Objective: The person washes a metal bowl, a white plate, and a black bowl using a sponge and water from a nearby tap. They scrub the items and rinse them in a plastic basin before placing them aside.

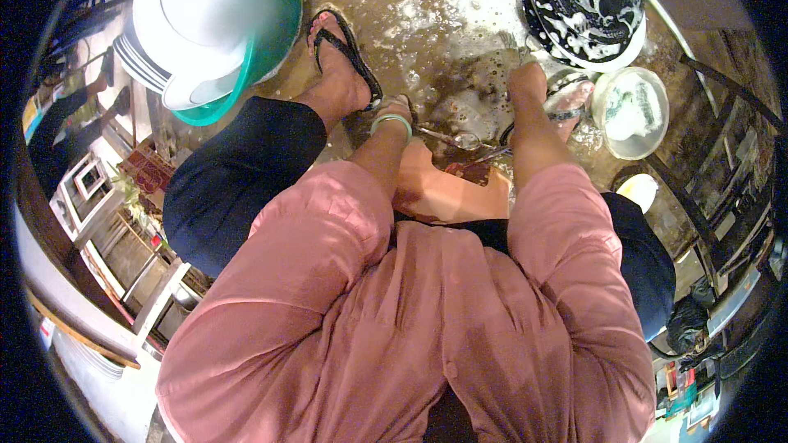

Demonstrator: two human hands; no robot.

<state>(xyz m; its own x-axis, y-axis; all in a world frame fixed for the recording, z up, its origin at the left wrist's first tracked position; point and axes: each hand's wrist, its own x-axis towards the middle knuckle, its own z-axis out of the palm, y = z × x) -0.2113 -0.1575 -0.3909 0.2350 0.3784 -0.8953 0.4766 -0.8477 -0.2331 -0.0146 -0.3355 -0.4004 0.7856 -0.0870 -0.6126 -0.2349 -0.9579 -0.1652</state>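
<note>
My left hand (pixel 397 105), with a pale bangle (pixel 391 119) at the wrist, reaches down beside my left foot; its fingers are mostly hidden. Close to it a spoon (pixel 466 140) lies low over the wet floor, and I cannot make out whether the hand touches its handle. My right hand (pixel 528 84) is closed in a fist in front of my right foot. Fork tines (pixel 510 39) stick out just beyond the fist, so it appears to grip a fork. More thin metal cutlery (pixel 491 154) rests by an orange piece (pixel 451 189) between my legs.
At the far left, a green basin (pixel 279 25) holds white plates (pixel 201 0) and a bowl. Far right stands a soapy black dish (pixel 587 0) on a white one. Nearby sits a clear tub (pixel 632 115) with suds. The floor (pixel 410 0) is wet and foamy.
</note>
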